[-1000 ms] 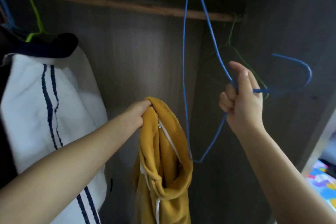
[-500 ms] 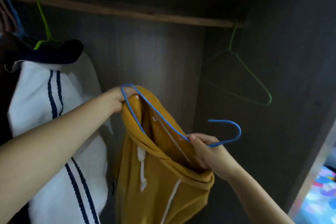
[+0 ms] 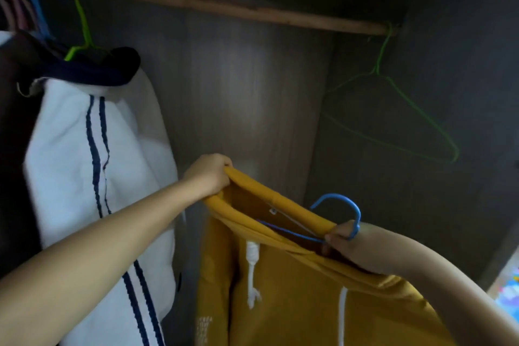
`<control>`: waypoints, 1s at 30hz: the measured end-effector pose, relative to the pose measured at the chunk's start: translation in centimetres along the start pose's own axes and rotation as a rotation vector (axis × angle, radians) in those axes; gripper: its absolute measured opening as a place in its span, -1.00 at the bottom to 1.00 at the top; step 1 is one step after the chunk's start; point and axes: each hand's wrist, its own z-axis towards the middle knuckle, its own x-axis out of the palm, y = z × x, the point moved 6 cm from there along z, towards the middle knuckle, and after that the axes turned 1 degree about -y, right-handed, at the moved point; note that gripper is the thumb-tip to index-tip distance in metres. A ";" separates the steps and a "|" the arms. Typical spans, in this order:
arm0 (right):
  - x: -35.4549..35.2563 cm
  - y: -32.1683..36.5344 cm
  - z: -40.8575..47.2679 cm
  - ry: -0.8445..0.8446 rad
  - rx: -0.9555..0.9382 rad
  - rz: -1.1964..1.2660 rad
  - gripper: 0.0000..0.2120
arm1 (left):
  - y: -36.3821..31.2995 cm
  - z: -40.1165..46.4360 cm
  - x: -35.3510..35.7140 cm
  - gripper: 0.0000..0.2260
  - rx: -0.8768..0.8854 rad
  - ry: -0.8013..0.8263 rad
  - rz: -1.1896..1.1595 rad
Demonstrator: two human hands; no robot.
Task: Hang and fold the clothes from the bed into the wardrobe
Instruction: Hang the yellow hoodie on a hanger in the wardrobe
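head | left hand (image 3: 209, 175) grips hoodie (image 3: 295, 289) | right hand (image 3: 346, 244) holds hanger (image 3: 341, 205)

blue hanger (image 3: 341, 206) inside yellow hoodie (image 3: 295, 289)

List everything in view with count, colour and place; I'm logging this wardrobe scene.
hoodie: one, mustard yellow, white drawstrings, held open at centre bottom
blue hanger: one, blue wire, partly inside the hoodie's neck
green hanger: one, empty, on the rail at right
white garment: one, white with navy stripes, hung at left on another green hanger
rail: one, wooden, across the top
left hand: grips the hoodie's collar
right hand: holds the blue hanger
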 end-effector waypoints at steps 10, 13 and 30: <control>1.1 4.9 5.5 0.232 0.039 0.786 -0.77 | -4.2 0.1 3.6 -0.79 0.178 0.117 0.012; -0.3 4.9 6.9 0.228 0.093 0.991 -0.78 | -1.3 1.0 3.6 -0.74 0.084 0.142 -0.098; -18.2 24.5 10.7 -0.423 -0.367 0.583 -0.67 | -4.1 -4.3 -11.0 -0.29 0.027 0.001 -0.873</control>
